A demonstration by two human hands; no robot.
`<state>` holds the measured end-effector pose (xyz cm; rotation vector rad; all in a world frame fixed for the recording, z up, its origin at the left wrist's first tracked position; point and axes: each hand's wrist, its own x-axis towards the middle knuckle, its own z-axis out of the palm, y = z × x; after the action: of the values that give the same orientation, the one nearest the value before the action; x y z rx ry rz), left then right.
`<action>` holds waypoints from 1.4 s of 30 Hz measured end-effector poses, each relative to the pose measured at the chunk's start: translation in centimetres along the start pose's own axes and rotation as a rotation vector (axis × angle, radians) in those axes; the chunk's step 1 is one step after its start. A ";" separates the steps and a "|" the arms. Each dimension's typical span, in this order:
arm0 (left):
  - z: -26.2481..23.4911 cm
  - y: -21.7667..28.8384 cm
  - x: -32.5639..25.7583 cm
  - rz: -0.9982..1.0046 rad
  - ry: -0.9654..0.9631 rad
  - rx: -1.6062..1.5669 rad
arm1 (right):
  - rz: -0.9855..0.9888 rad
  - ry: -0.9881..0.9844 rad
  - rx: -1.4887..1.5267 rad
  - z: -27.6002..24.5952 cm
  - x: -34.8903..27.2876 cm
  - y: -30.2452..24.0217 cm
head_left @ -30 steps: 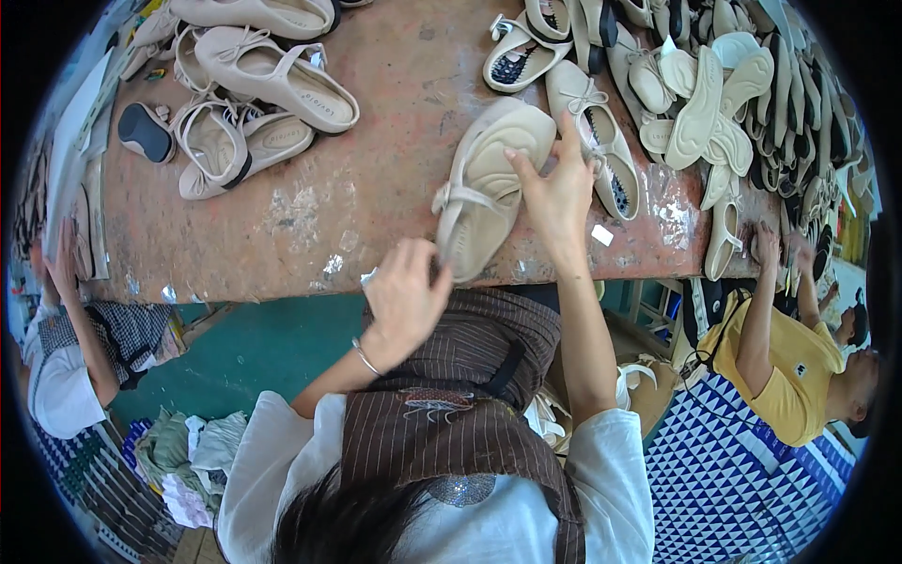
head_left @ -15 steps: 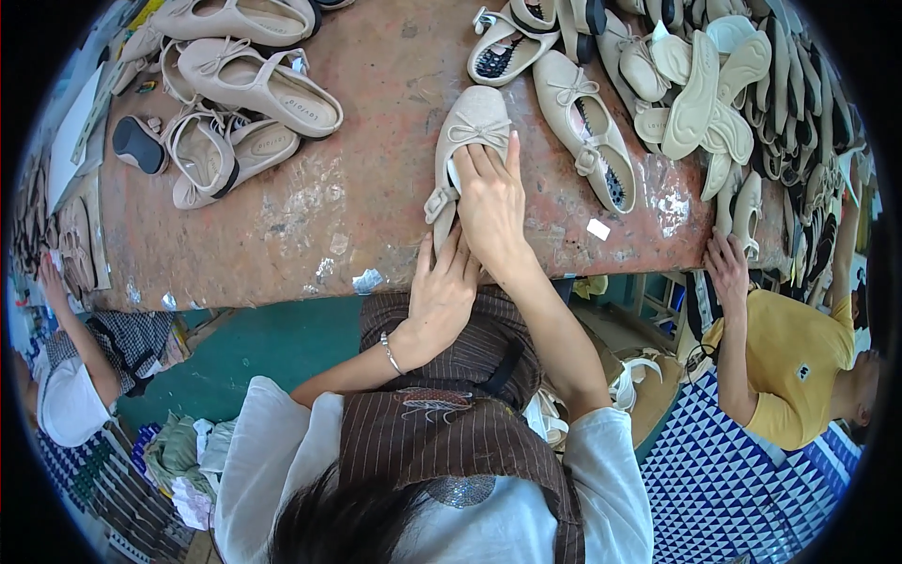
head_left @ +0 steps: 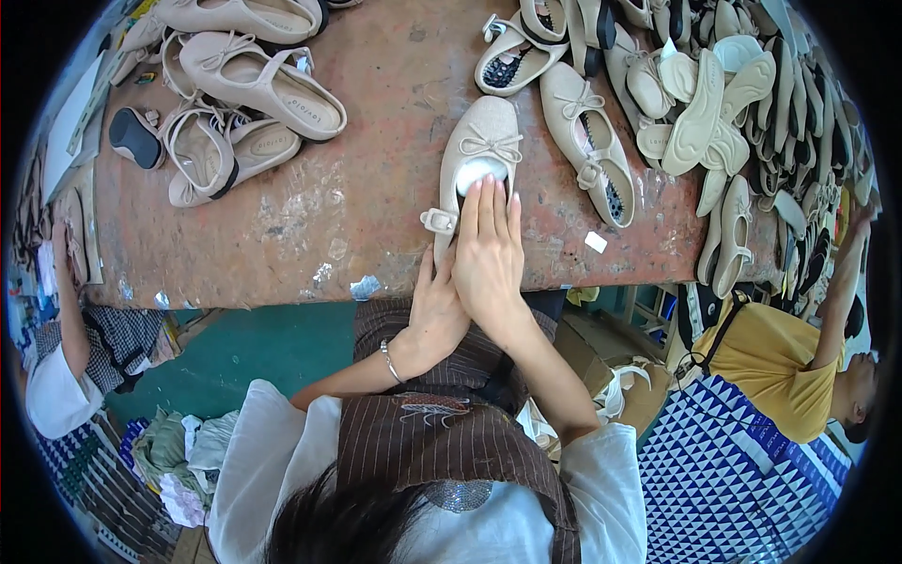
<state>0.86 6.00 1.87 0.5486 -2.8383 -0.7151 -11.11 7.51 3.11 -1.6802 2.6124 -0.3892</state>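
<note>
A beige flat shoe [head_left: 481,127] with a bow on its toe and a buckled strap lies near the table's front edge, toe pointing away from me. My right hand [head_left: 489,258] rests over its opening, fingers stretched out flat and reaching inside. A pale patch of insole [head_left: 481,173] shows just beyond my fingertips; the rest of it is under the hand. My left hand [head_left: 435,305] is at the heel end, beside and partly beneath my right hand. Its thumb and fingers are partly covered, and it seems to steady the heel.
Another bow shoe [head_left: 584,141] lies to the right, by a small white paper piece [head_left: 595,242]. Finished-looking shoes [head_left: 268,89] are stacked left. Loose insoles [head_left: 700,113] and many shoes crowd the right. Co-workers sit at both sides, one in a yellow shirt [head_left: 775,357].
My right hand has drawn back from the toe toward the heel and flattened, uncovering the bow and pale insole. The right co-worker's hand has left the shoes at the table's edge.
</note>
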 end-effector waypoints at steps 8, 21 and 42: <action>0.3 -0.4 -0.6 -0.009 -0.026 0.014 | 0.004 -0.024 -0.057 -0.3 0.3 -1.3; -0.1 -0.6 0.3 -0.014 -0.122 0.117 | 0.066 -0.413 -0.263 1.1 7.5 1.0; -2.2 0.2 7.7 -0.227 0.102 -0.019 | 1.153 0.375 -0.060 -13.3 -14.4 41.1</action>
<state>-5.71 2.20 4.42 0.8880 -2.6999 -0.7264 -43.65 39.25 5.46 0.1108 3.2712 -0.5676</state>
